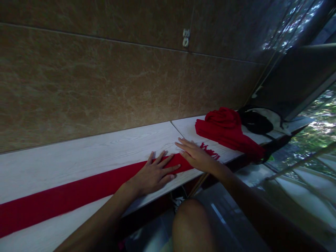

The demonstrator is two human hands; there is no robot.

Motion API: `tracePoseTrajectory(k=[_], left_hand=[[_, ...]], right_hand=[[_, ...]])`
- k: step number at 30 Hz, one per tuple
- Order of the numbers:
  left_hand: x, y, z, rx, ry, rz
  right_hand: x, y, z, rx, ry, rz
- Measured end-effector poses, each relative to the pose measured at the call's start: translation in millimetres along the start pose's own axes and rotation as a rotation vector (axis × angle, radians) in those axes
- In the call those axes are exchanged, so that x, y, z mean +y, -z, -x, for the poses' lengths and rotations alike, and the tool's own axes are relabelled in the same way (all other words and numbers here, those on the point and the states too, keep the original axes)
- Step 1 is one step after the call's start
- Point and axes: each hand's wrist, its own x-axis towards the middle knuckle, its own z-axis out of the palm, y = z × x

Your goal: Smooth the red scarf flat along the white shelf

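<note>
A long red scarf (78, 189) lies flat along the white wood-grain bench top, running off the left edge of the view. Its fringe (210, 151) spreads out at the right end. My left hand (154, 172) rests on the scarf with its fingers spread. Just to the right, my right hand (193, 154) lies flat near the fringed end, fingers stretched towards the wall. Both palms face down, and neither hand grips anything. Part of the scarf is hidden beneath the hands.
Folded red cloth (223, 126) is piled farther right on the bench top (126, 143). Beyond it sits a black and white bag-like item (257, 122). A brown tiled wall (105, 84) runs behind, with a small white hook (186, 37). My knee (193, 224) is below the front edge.
</note>
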Motion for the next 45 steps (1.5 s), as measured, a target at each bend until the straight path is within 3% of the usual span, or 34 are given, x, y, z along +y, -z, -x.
tracePoseTrajectory(k=[4,7,13,19,24,30,33,36,40,45], left_hand=[[-1,3.2,3,-0.005,-0.035,0.048],[-4,5.1,5,-0.004,-0.010,0.134],[-12,-3.3,10,0.062,0.164,0.017],[-22,-12.4,26,0.103,0.172,-0.021],[-32,7.0,43,0.096,0.266,0.022],[-66,20.9,88,0.106,0.449,0.007],[-76,16.9,105,0.109,0.467,-0.015],[-75,11.9,109,0.116,0.420,-0.034],[-68,4.6,107,0.109,0.363,-0.074],[-65,3.6,115,0.056,0.388,-0.070]], right_hand=[[-11,-28,-4,-0.077,-0.062,0.137],[-9,-36,3,-0.076,-0.074,0.259],[-6,-35,6,-0.109,-0.079,0.322],[9,-35,-1,-0.114,-0.036,0.297],[29,-31,-19,-0.166,0.028,0.261],[54,-23,-31,-0.141,0.014,0.278],[42,-23,-38,-0.081,0.018,0.275],[11,-33,-47,-0.033,0.098,0.228],[-23,-55,-52,-0.109,0.176,0.193],[-19,-66,-46,-0.102,0.190,0.209]])
